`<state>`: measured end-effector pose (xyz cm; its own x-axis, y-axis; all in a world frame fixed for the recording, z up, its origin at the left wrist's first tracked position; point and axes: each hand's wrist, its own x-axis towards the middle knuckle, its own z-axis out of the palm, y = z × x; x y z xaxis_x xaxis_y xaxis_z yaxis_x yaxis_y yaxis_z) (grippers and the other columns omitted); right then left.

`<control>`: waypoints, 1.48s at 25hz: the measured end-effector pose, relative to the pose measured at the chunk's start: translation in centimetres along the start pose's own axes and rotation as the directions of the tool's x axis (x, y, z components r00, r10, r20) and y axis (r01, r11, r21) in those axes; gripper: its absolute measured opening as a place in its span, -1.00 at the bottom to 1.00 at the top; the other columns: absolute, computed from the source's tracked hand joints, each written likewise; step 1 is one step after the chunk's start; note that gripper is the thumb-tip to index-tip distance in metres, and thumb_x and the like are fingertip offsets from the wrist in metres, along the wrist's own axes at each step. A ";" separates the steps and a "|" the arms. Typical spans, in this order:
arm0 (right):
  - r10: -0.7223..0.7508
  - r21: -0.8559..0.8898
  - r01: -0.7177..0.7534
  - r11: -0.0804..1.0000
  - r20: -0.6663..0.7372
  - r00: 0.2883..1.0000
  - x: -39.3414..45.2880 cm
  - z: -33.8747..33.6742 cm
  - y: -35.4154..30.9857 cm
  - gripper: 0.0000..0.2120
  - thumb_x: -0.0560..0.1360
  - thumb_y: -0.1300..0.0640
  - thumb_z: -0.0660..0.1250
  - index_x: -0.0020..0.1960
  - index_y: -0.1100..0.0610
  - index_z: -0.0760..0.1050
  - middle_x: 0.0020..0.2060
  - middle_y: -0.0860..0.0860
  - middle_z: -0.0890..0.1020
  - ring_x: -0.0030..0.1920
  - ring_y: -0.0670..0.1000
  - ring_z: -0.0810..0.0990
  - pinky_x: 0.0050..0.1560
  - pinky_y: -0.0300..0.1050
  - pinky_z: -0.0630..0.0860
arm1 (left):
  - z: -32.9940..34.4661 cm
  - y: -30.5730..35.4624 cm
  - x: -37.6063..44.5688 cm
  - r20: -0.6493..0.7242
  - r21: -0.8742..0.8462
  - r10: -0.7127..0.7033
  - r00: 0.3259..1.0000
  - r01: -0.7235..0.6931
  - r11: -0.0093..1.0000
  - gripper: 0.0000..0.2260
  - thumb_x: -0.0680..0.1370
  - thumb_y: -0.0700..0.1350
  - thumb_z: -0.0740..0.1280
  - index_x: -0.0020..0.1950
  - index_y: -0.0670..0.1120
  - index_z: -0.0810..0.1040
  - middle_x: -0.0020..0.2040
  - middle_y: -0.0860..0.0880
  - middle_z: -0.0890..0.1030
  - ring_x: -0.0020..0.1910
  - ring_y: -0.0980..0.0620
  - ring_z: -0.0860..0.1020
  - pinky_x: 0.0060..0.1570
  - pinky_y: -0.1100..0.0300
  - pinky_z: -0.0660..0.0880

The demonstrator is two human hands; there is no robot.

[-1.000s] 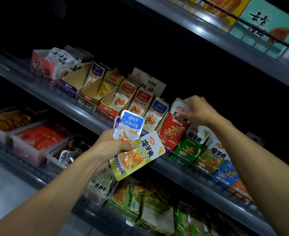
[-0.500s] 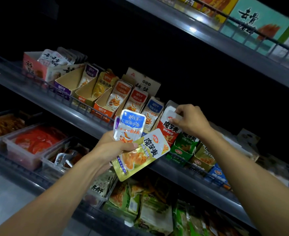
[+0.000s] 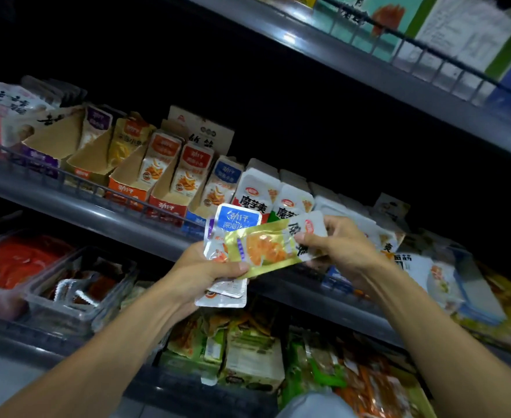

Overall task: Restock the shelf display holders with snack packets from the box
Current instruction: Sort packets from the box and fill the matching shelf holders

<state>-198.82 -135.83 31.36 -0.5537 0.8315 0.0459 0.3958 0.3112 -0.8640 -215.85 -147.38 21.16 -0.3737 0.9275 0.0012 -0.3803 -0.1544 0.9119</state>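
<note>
Gripping a fan of snack packets (image 3: 227,251), the left hand (image 3: 201,274) steadies them while the right hand (image 3: 343,248) pinches the yellow packet (image 3: 266,247).

Single head view, tilted, facing shelf (image 3: 103,212), close above hands (image 3: 206,270)

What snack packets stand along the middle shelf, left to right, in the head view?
Purple-topped packet → yellow packet → orange-topped packet → red-topped packet → blue-topped packet → white packet with a red logo.
</note>
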 end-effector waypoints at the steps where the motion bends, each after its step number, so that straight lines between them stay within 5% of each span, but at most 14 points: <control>1: 0.006 0.043 -0.006 0.999 -0.010 1.000 -0.2 -0.9 0.3 -0.95 0.49 0.25 0.43 -0.10 0.15 0.57 -0.28 0.05 0.59 -0.33 -0.04 0.54 -0.35 -0.20 0.58 | 0.3 -0.2 0.0 0.021 0.012 0.003 1.000 -0.003 1.000 -0.76 0.39 -0.39 0.45 0.01 -0.19 0.62 -0.17 -0.07 0.73 -0.23 0.06 0.69 -0.27 0.33 0.55; 5: 0.073 0.086 -0.083 0.993 0.113 0.991 -1.6 -3.1 2.1 -0.86 0.48 0.30 0.41 0.00 0.13 0.56 -0.20 0.03 0.67 -0.24 -0.02 0.61 -0.30 -0.20 0.58 | 2.1 -0.8 -0.1 0.188 0.002 -0.060 0.980 0.061 0.998 -0.70 0.31 -0.31 0.43 0.03 -0.18 0.60 -0.13 -0.16 0.72 -0.19 -0.09 0.70 -0.21 0.23 0.60; 7: 0.009 0.048 -0.012 0.999 0.042 0.999 -2.3 -4.4 2.8 -0.83 0.47 0.32 0.42 0.05 0.19 0.55 -0.18 0.08 0.68 -0.24 0.03 0.62 -0.29 -0.18 0.58 | 3.0 -1.3 0.1 0.208 0.022 -0.116 0.971 0.114 0.993 -0.77 0.40 -0.36 0.40 0.03 -0.21 0.59 -0.15 -0.20 0.71 -0.20 -0.10 0.71 -0.23 0.20 0.62; 12: -0.331 -0.395 0.192 0.899 -0.323 0.886 -1.2 -9.5 3.6 -0.80 0.51 0.22 0.41 0.10 0.21 0.48 -0.15 0.02 0.62 -0.23 -0.01 0.61 -0.24 -0.13 0.63 | 4.1 -2.0 1.6 0.072 0.032 -0.180 0.981 0.178 0.983 -0.87 0.51 -0.37 0.36 0.04 -0.24 0.58 -0.17 -0.24 0.70 -0.23 -0.11 0.71 -0.30 0.10 0.64; 19: -0.596 -0.769 0.225 0.599 -0.240 0.766 1.5 -9.1 4.3 -0.64 0.54 0.06 0.38 0.26 0.18 0.42 0.01 0.10 0.61 -0.05 0.07 0.57 -0.08 0.04 0.56 | 4.0 -2.6 2.3 0.048 0.083 -0.210 0.977 0.206 0.975 -0.83 0.53 -0.38 0.33 0.09 -0.23 0.58 -0.11 -0.27 0.70 -0.14 -0.18 0.71 -0.22 0.05 0.65; 22: -0.597 -0.849 0.198 0.491 -0.162 0.786 1.1 -8.8 4.2 -0.66 0.55 0.10 0.37 0.25 0.21 0.41 -0.07 0.16 0.62 -0.24 0.11 0.59 -0.29 0.04 0.56 | 3.7 -2.6 2.4 0.046 0.095 -0.212 0.976 0.207 0.974 -0.83 0.53 -0.37 0.34 0.10 -0.23 0.58 -0.11 -0.24 0.71 -0.13 -0.16 0.71 -0.26 0.09 0.64; 25: -0.597 -0.898 0.181 0.401 -0.106 0.796 0.9 -8.6 3.4 -0.69 0.56 0.12 0.36 0.22 0.23 0.40 -0.15 0.16 0.60 -0.39 0.01 0.45 -0.43 -0.11 0.30 | 3.5 -2.8 2.3 0.056 0.111 -0.225 0.973 0.218 0.970 -0.81 0.52 -0.37 0.35 0.12 -0.24 0.58 -0.11 -0.24 0.71 -0.13 -0.16 0.71 -0.27 0.07 0.64; 31: -0.435 -0.967 0.197 0.163 0.109 0.894 2.3 -5.7 1.6 -0.71 0.57 0.11 0.33 0.24 0.13 0.37 -0.03 0.16 0.61 -0.04 0.21 0.58 -0.21 -0.02 0.43 | 3.0 -2.6 2.2 0.062 0.142 -0.218 0.974 0.207 0.968 -0.78 0.51 -0.36 0.38 0.14 -0.21 0.57 -0.10 -0.22 0.71 -0.13 -0.14 0.71 -0.22 0.06 0.64; 37: -0.197 -0.964 0.092 0.248 0.043 0.979 3.0 -4.4 2.1 -0.61 0.57 0.07 0.31 0.31 0.13 0.25 0.05 0.17 0.59 0.00 0.20 0.56 -0.18 -0.02 0.42 | 2.6 -2.2 1.8 0.064 0.221 -0.152 0.986 0.135 0.966 -0.80 0.43 -0.38 0.46 0.03 -0.21 0.63 -0.16 -0.15 0.72 -0.22 -0.06 0.70 -0.37 0.27 0.55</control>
<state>-196.41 -130.61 31.86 -0.6517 0.7332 0.1942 0.7538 0.5974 0.2738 -213.51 -144.54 20.25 -0.2567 0.9600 -0.1117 -0.2311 0.0512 0.9716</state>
